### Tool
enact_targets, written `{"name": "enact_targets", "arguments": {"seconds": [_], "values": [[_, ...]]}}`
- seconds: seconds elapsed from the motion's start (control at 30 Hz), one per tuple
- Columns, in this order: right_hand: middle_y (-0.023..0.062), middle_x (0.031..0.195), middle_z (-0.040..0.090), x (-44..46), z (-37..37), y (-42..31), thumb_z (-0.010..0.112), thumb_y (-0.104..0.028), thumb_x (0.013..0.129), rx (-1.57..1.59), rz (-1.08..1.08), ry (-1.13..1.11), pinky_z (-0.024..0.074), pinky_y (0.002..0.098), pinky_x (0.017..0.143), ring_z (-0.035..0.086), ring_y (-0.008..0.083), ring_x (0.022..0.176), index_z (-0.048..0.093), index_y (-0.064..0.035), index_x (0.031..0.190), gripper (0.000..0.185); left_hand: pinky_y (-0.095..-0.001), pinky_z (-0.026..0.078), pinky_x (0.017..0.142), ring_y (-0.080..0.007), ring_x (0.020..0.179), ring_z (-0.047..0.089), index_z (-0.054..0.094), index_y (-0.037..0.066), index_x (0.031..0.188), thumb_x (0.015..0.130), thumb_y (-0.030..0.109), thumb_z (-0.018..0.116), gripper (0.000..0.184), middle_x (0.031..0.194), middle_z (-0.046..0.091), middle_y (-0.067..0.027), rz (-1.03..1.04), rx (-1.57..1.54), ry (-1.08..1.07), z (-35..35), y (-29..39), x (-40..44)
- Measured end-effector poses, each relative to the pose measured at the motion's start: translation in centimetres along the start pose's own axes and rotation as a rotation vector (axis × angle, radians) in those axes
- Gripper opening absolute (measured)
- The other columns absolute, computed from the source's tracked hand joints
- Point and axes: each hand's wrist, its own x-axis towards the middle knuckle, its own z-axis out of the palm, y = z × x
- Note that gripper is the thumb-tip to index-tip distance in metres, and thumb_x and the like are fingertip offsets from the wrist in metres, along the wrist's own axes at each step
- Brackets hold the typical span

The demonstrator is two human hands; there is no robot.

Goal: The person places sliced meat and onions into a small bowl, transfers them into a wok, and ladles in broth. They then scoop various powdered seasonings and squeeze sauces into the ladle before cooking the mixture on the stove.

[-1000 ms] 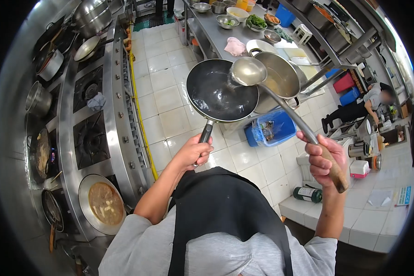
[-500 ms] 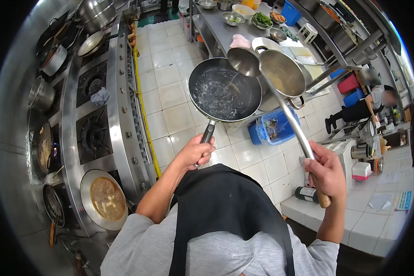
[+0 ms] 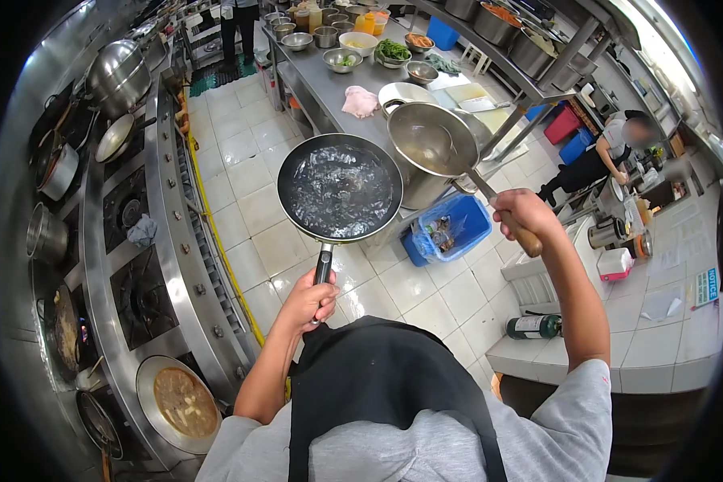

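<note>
My left hand point(image 3: 309, 300) is wrapped round the black handle of a frying pan point(image 3: 285, 205). Clear, rippling liquid point(image 3: 341, 189) covers the pan's dark bottom. My right hand point(image 3: 528, 214) grips the wooden-ended handle of a long ladle point(image 3: 485, 188). The ladle's bowl is down inside a steel pot point(image 3: 468, 132), which holds cloudy, pale brown liquid and stands at the near end of the steel counter. The pan is held up just left of this pot, over the tiled floor.
A stove range point(image 3: 186, 265) runs along the left, with a pan of brown stew point(image 3: 186, 402) on it. A lined blue bin point(image 3: 478, 221) stands below the pot. Bowls of greens point(image 3: 392, 52) and a pink cloth point(image 3: 360, 102) lie on the counter point(image 3: 321, 88). A person point(image 3: 598, 157) works at the right.
The ladle has gone from between pan and pot, tilted over the pan's edge, down into the pot. My right hand has moved up and left. The pan's liquid now looks deeper.
</note>
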Motion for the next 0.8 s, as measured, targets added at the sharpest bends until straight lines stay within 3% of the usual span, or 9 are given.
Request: {"name": "enact_targets", "arguments": {"seconds": [0.17,0.27,0.5,0.6,0.7,0.77,0.8], "values": [[0.0006,0.075,0.062,1.0,-1.8,-0.3,0.051,-0.021,0.105,0.615,0.219,-0.149,0.0437,0.0166,0.04,0.052,0.002,0.05,0.06,0.0056,0.109,0.028,-0.0255,0.031,0.037,-0.0073,0.039,0.04,0.049,0.008,0.103,0.091,-0.003,0.06,0.019,0.064,0.047,0.0016,-0.001,0.014,0.005,0.3,0.2,0.3],[0.0,0.074,0.061,0.1,-2.3,-0.2,0.049,-0.021,0.106,0.781,0.244,-0.197,0.0448,0.019,0.042,0.053,0.004,0.049,0.058,0.0073,0.109,0.029,-0.0255,0.031,0.037,-0.0073,0.039,0.04,0.049,0.008,0.102,0.091,-0.003,0.059,0.019,0.064,0.047,0.0017,0.004,0.013,0.003,0.3,0.0,0.4],[0.0038,0.078,0.064,-2.7,-4.2,1.9,0.052,-0.02,0.105,1.079,0.193,-0.33,0.0428,0.0204,0.042,0.055,0.007,0.053,0.05,0.0117,0.128,0.039,-0.0253,0.031,0.037,-0.0072,0.039,0.04,0.048,0.007,0.103,0.091,-0.002,0.059,0.019,0.062,0.045,0.0024,0.009,0.039,0.019,0.9,0.0,0.6],[0.0048,0.078,0.065,-4.6,-5.0,3.3,0.049,-0.021,0.106,1.123,0.156,-0.405,0.0375,0.0224,0.039,0.049,0.0089,0.049,0.051,0.0117,0.134,0.043,-0.025,0.03,0.037,-0.0064,0.04,0.039,0.048,0.008,0.107,0.091,0.001,0.062,0.022,0.062,0.045,0.0038,0.006,0.043,0.067,0.4,-0.8,0.8],[0.006,0.081,0.063,-7.0,-5.1,3.9,0.042,-0.027,0.109,1.044,0.059,-0.413,0.0324,0.0238,0.035,0.045,0.0097,0.044,0.044,0.0088,0.146,0.052,-0.025,0.03,0.037,-0.0052,0.04,0.04,0.049,0.008,0.121,0.092,0.004,0.062,0.032,0.063,0.046,0.0052,0.014,0.055,0.044,-1.7,-3.1,2.5],[0.0184,0.107,0.069,-7.6,-5.9,4.1,0.028,-0.033,0.112,1.184,0.11,-0.729,0.0433,0.0345,0.041,0.063,0.0237,0.057,0.024,0.004,0.158,0.06,-0.0254,0.03,0.038,-0.0052,0.04,0.039,0.048,0.008,0.112,0.091,0.003,0.061,0.025,0.064,0.045,0.0048,0.057,0.043,0.025,-0.5,-2.4,1.7],[0.0219,0.112,0.068,-8.3,-5.5,3.2,0.023,-0.034,0.112,1.145,0.147,-0.671,0.0457,0.0404,0.044,0.065,0.0298,0.061,0.019,0.0006,0.16,0.059,-0.0256,0.03,0.038,-0.0053,0.04,0.039,0.048,0.009,0.109,0.091,0.003,0.06,0.022,0.064,0.045,0.0046,0.082,0.009,-0.01,-0.2,-2.4,1.4]]}}
